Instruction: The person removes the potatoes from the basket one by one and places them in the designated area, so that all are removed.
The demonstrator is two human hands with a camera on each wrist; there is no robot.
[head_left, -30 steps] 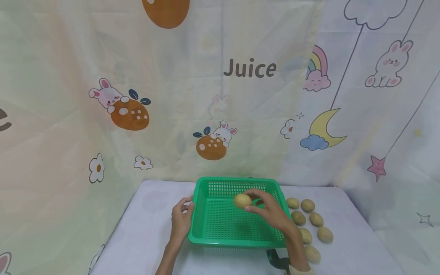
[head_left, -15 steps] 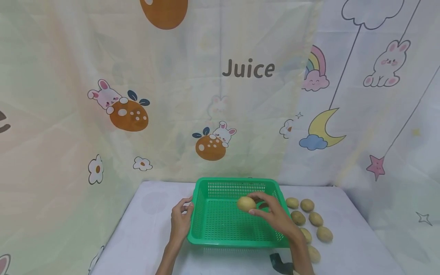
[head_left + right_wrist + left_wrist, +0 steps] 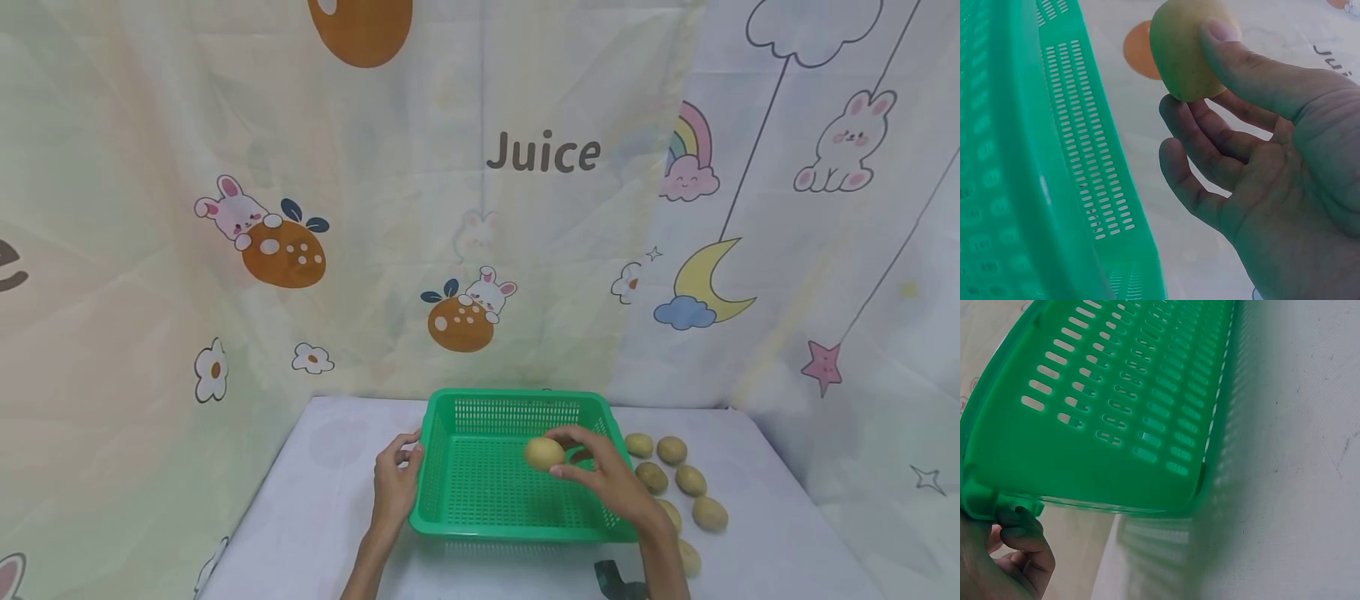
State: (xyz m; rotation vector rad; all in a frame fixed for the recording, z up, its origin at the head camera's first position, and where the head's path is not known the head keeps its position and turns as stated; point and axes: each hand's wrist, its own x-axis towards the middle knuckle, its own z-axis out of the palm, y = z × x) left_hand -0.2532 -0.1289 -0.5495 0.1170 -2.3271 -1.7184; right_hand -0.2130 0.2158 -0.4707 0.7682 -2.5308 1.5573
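A green slotted plastic basket (image 3: 517, 532) stands on the white-covered table. My left hand (image 3: 396, 482) holds its left rim; in the left wrist view the curled fingers (image 3: 1027, 540) grip the edge of the basket wall (image 3: 1079, 469). Above the basket's right half, my right hand (image 3: 611, 483) pinches a yellow-brown potato (image 3: 543, 454). The right wrist view shows the thumb pressed on the potato (image 3: 1182, 53), with fingertips at its underside and the other fingers bent loosely below. Only the perforated bottom shows inside the basket.
Several more potatoes (image 3: 690, 481) lie right of the basket, some partly hidden by my right forearm. A dark green curved piece (image 3: 613, 579) shows beside that forearm. A printed curtain (image 3: 540, 250) hangs behind the white table (image 3: 330, 475).
My right hand, with the potato, has drifted slightly right and toward me over the basket. The dark green piece moved along with the forearm. My left hand stays at the rim.
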